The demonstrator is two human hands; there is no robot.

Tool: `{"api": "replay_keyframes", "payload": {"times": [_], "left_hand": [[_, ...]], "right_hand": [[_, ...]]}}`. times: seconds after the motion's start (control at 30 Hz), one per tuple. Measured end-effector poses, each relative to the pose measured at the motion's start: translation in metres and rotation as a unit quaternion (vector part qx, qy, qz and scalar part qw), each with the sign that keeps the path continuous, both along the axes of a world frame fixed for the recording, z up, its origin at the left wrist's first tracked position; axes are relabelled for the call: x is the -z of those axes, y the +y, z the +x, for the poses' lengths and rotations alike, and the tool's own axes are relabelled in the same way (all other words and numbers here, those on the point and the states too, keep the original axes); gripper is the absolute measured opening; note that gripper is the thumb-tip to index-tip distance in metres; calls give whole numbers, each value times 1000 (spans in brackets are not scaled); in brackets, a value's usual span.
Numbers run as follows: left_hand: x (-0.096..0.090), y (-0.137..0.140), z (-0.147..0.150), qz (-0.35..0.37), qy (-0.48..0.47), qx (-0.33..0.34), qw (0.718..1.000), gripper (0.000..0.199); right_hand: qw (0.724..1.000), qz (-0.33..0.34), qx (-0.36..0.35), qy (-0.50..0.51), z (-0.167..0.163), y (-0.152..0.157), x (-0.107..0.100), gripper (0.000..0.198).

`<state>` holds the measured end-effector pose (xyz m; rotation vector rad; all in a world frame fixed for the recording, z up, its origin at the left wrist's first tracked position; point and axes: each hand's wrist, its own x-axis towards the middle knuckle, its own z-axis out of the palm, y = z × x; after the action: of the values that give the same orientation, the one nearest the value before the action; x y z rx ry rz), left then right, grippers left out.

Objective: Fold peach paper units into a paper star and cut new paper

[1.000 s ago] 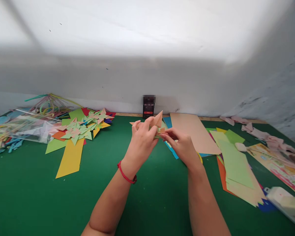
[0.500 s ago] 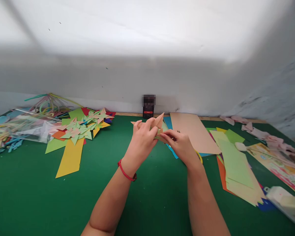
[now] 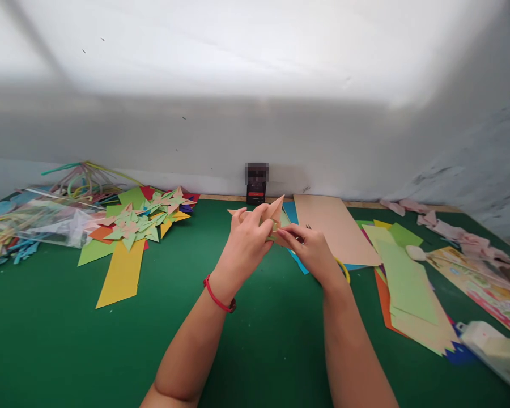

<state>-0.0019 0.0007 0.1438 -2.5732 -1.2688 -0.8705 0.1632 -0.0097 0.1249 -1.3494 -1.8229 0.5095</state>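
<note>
A folded paper star [image 3: 276,207] in peach and pale green is held up over the middle of the green table. My left hand [image 3: 250,231] wraps round it from the left, and its peach points stick out past the fingers. My right hand [image 3: 306,248] pinches the star's right lower edge between thumb and forefinger. My fingers hide most of the star's middle, so its folds there cannot be made out. Behind my right hand lies a large peach paper sheet [image 3: 335,229].
Finished paper stars [image 3: 130,224] lie over coloured sheets at the left, by a yellow strip [image 3: 121,277] and a clear bag [image 3: 59,221]. Pale green strips [image 3: 408,277] are stacked at the right, near a white box [image 3: 488,340]. A phone [image 3: 256,190] leans on the wall.
Both hands stay almost where they were, still on the paper star. My right fingertips have shifted very slightly along its lower edge.
</note>
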Motion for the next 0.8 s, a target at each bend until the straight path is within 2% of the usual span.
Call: {"api": "replay_keyframes", "payload": {"times": [0.6,0.67,0.8], "left_hand": [[-4,-3,2,3,3,14,1000,18],[-6,-4,2,-3,3,11,1000,22],[-11,-6,3,-1,10,10,1000,46]], "right_hand": [[999,-23,-15,44,0,-4,-8,31],[998,-27,-14,53,1,-3,-8,30],[996,-41,-20,70,2,-3,-7,28]]}}
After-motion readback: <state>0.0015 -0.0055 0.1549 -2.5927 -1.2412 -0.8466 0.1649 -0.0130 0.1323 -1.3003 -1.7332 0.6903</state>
